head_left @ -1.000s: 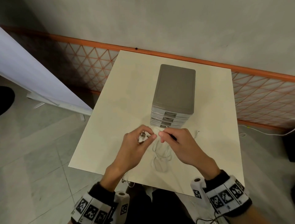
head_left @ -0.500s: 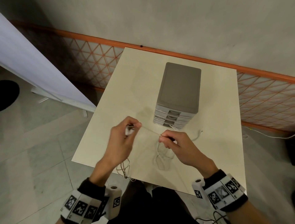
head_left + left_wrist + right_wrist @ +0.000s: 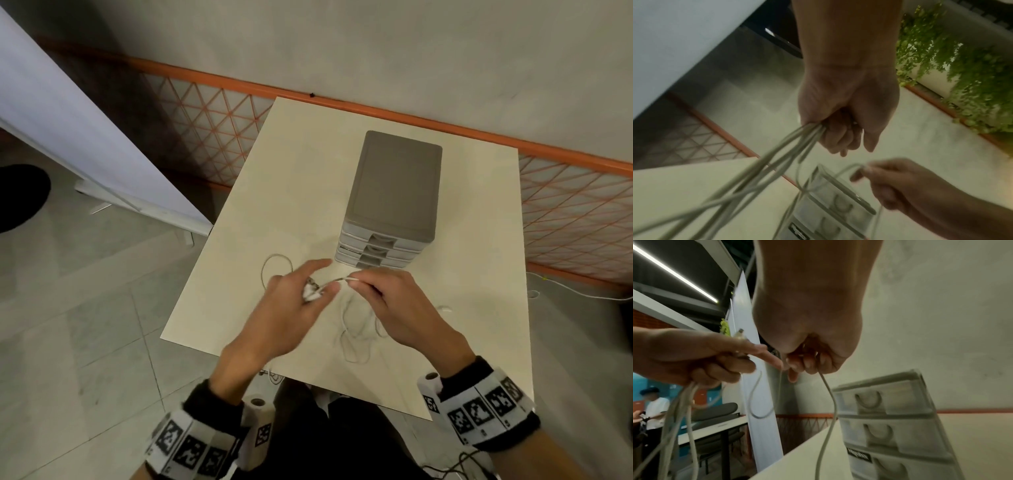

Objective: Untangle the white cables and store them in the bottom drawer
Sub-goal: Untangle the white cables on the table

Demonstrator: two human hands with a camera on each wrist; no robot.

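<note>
Tangled white cables [image 3: 356,329] lie in loops on the cream table [image 3: 274,219] before a grey drawer unit [image 3: 390,198] with all drawers closed. My left hand [image 3: 308,291] grips a bundle of cable strands [image 3: 777,162] and white plugs, its index finger stretched out. The strands hang from that fist [image 3: 684,410] over the near table edge. My right hand [image 3: 363,284] pinches a single cable [image 3: 828,402] close beside the left hand. A short stretch of cable runs between the two hands. One loop [image 3: 274,270] curls on the table left of my left hand.
The drawer unit [image 3: 890,426] stands just beyond my hands. A loose cable end [image 3: 445,309] lies on the table right of my right hand. An orange mesh fence [image 3: 575,212] and wall run behind the table. A white panel [image 3: 85,137] leans at the left.
My left hand had pulled away to the left, stretching the cable; it has now come back close to the right hand. A loop now lies on the table to its left.
</note>
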